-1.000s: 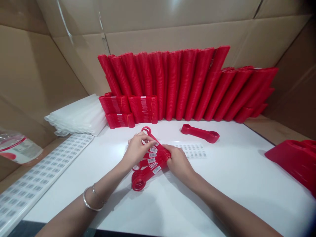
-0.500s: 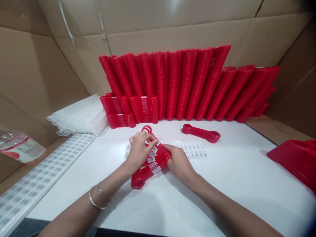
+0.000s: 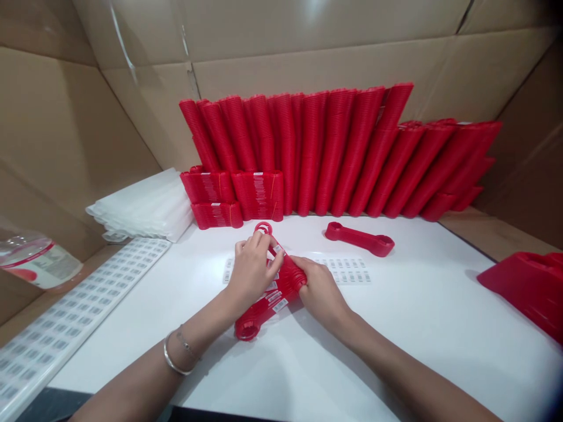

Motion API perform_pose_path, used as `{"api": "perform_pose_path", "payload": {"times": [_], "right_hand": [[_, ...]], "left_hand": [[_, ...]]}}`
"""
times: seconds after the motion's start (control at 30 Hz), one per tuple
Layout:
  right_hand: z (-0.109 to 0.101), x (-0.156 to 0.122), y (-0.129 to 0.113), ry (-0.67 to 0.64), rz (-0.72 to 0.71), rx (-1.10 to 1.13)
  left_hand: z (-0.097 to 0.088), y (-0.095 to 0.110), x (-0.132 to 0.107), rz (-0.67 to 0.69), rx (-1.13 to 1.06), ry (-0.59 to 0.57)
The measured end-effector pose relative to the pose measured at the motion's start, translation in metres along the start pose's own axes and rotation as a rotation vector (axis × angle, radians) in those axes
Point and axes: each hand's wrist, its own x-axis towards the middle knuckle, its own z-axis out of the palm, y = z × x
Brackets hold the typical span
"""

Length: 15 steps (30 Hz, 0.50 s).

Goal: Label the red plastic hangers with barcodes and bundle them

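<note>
Bottle (image 3: 41, 262) with a printed label is showing at my far left. Next to it I am seeing a long sheet of barcode labels (image 3: 83, 313) running away from me, with a pile of white plastic sheets (image 3: 141, 202) lying past its far end. A silver bangle (image 3: 169, 358) is circling the left wrist. The left hand (image 3: 250, 266) is bending its fingers over the fanned red pieces (image 3: 285, 283), at a label on the uppermost one; I cannot tell whether it is pinching. The fan is sitting mid-table, partly over a smaller label sheet (image 3: 349, 271). Behind, red stacks (image 3: 310, 158) are standing along the back. The right hand (image 3: 323, 293) is gripping the fan's gathered end, fingers closed. Farther right, a loose red piece (image 3: 360, 239) is lying on the white table (image 3: 422, 299), and more red pieces (image 3: 523, 290) are resting at the right edge.
</note>
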Motion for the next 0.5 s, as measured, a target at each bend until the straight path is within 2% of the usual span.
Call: {"api": "perform_pose_path", "payload": {"times": [0.17,0.27,0.37,0.5], "right_hand": [[0.0,-0.002,-0.002,-0.023,0.001,0.007],[0.0,-0.003,-0.001,-0.022,-0.013,0.015],[0.0,-0.002,0.001,-0.006,-0.018,0.007],[-0.002,0.001,0.006,0.031,-0.03,-0.002]], "left_hand": [[-0.004,-0.016,0.008,-0.071,0.029,0.13],[-0.011,-0.025,0.011,-0.121,-0.121,0.149],[-0.017,-0.025,0.011,-0.168,-0.328,0.156],[-0.019,-0.022,0.01,-0.194,-0.425,0.194]]}}
